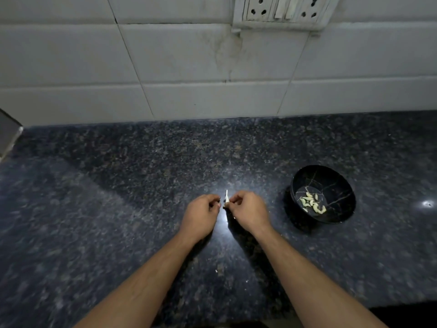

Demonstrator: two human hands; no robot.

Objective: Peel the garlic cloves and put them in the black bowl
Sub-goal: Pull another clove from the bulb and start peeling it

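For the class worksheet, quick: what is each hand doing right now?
Left hand: fingers curled, pinching the garlic clove.
Right hand: also pinching the clove.

Two bare forearms, no sleeves in view, left hand (201, 215), right hand (248, 213) (both unadorned)

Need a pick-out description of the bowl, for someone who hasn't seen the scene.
Start at the dark speckled counter below the white tiled wall. The bowl sits on its right side, right of the two hands. It is round, black with thin pale veins, and holds peeled cloves.
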